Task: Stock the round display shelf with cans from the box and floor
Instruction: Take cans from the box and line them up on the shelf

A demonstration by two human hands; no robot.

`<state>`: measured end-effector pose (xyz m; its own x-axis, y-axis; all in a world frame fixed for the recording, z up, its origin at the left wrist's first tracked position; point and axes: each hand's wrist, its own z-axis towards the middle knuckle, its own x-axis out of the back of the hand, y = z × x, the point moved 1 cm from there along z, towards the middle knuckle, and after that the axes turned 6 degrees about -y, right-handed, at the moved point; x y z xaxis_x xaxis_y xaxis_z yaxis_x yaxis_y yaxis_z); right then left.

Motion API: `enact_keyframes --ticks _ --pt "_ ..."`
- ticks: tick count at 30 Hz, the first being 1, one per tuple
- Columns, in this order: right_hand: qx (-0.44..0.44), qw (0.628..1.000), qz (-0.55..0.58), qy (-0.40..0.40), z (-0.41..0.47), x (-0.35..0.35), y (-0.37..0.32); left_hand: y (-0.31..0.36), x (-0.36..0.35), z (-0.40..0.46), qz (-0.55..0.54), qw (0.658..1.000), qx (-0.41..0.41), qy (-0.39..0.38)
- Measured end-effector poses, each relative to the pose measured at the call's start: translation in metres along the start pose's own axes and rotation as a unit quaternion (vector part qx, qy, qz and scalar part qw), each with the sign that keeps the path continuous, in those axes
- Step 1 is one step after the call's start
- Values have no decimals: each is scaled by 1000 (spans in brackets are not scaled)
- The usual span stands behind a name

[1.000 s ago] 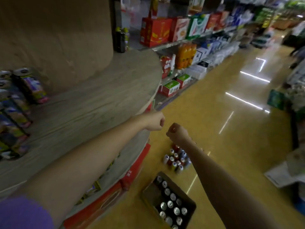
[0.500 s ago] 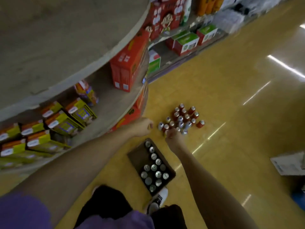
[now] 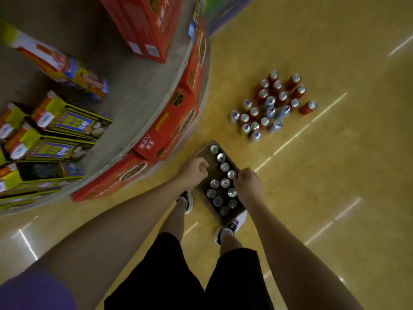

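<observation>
An open cardboard box (image 3: pixel 206 154) lies on the floor by my feet, with several silver-topped cans (image 3: pixel 225 183) standing in it. More red and blue cans (image 3: pixel 270 106) stand in a cluster on the floor further out. The round display shelf (image 3: pixel 134 86) curves along the left. My left hand (image 3: pixel 195 171) hovers as a fist over the box's left side and holds nothing. Above the box's right edge is my right hand (image 3: pixel 248 185), fingers curled, fingertips next to a can top, no can in its grip.
Red cartons (image 3: pixel 163 130) line the floor under the shelf's rim. Yellow and purple packets (image 3: pixel 67 121) and a red carton (image 3: pixel 143 25) sit on the shelf. My shoes (image 3: pixel 230 227) stand just behind the box. Yellow floor stretches to the right.
My view has tipped from the shelf and aisle down to the floor. Both hands dropped from shelf height to just above the box, still curled.
</observation>
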<state>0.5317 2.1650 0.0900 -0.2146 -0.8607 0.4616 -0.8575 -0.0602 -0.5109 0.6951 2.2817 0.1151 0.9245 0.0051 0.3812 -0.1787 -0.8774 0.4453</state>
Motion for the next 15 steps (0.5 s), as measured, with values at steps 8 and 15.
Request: enact_keyframes --ticks 8,15 --pt "-94 991 90 26 124 -99 37 -60 -43 144 -77 995 56 19" --pt "-151 977 149 31 235 -206 106 -135 -85 280 -128 982 141 -8"
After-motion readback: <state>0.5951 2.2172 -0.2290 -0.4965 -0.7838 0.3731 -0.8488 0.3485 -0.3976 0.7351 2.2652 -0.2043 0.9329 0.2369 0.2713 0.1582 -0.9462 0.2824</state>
